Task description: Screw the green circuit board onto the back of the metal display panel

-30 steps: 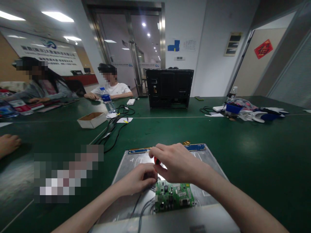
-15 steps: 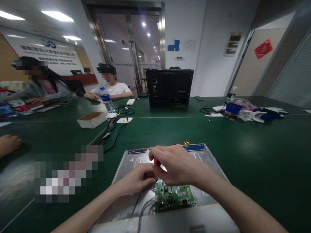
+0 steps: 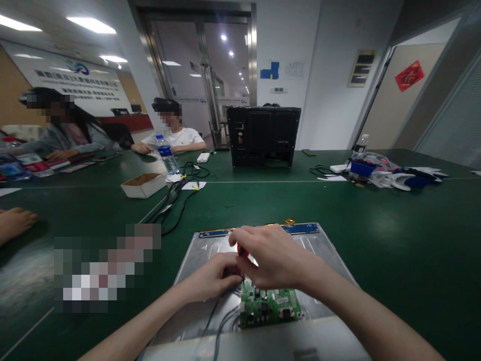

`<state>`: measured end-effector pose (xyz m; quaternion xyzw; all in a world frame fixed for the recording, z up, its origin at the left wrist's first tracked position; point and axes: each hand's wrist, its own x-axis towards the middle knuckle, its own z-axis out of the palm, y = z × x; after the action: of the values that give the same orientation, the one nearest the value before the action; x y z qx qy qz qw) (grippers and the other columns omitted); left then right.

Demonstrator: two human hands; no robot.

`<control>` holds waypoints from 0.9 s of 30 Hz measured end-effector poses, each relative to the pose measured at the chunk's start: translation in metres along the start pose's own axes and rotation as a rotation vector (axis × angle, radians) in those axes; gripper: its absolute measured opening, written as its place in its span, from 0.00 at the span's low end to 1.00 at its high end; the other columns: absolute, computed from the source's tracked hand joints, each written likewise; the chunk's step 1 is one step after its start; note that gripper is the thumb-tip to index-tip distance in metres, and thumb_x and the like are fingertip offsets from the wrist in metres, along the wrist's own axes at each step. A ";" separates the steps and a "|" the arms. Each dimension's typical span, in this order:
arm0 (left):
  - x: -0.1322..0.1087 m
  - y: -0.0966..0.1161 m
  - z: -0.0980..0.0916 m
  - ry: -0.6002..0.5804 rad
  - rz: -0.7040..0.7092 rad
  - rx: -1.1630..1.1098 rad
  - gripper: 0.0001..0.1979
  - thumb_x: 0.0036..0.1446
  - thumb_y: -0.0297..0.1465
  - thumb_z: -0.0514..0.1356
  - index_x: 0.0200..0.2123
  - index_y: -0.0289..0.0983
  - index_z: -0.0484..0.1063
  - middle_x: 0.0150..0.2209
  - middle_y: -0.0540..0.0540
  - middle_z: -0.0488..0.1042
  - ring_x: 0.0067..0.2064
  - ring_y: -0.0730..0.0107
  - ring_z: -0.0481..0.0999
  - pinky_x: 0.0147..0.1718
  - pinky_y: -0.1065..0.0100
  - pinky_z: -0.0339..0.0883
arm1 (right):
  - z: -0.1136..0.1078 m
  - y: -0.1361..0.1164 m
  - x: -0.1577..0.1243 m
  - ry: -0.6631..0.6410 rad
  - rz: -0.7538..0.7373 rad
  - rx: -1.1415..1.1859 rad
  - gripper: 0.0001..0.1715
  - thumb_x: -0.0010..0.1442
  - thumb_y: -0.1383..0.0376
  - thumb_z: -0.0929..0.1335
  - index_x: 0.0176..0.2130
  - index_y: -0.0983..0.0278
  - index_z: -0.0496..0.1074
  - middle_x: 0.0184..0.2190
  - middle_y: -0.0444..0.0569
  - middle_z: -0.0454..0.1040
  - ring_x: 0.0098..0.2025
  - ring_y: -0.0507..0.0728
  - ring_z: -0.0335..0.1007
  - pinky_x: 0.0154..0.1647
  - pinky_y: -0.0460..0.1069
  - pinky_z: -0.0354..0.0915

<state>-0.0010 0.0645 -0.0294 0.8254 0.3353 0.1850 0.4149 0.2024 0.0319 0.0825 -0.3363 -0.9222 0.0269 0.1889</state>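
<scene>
In the head view, the right hand (image 3: 272, 256) has its fingers closed round a red-and-black screwdriver (image 3: 241, 249); only part of the handle shows, the rest being hidden by the hands. The left hand (image 3: 218, 277) sits just beside it with fingers curled and thumb close to them; whether they grip anything cannot be told. Both hands are at the far left corner of a green circuit board (image 3: 270, 307), which lies toward the near edge of a metal-backed panel (image 3: 207, 246). Grey cables (image 3: 217, 338) run beside the board's left edge, and a blue circuit strip (image 3: 305, 228) lines the panel's far edge. The panel lies on the near part of the green desk (image 3: 406, 250). Near the desk's far edge stands a black casing (image 3: 263, 140); a co-worker's hand (image 3: 17, 224) rests toward the left.
</scene>
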 end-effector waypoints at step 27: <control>0.001 0.003 -0.003 0.016 -0.008 0.031 0.04 0.54 0.30 0.58 0.31 0.36 0.70 0.31 0.48 0.74 0.33 0.65 0.71 0.32 0.68 0.65 | 0.002 0.006 0.001 0.007 -0.021 -0.028 0.10 0.61 0.64 0.66 0.43 0.65 0.67 0.38 0.49 0.77 0.31 0.53 0.69 0.25 0.49 0.47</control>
<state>-0.0010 0.0653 -0.0257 0.8289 0.3446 0.1846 0.4002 0.2043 0.0372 0.0803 -0.3290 -0.9254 0.0107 0.1878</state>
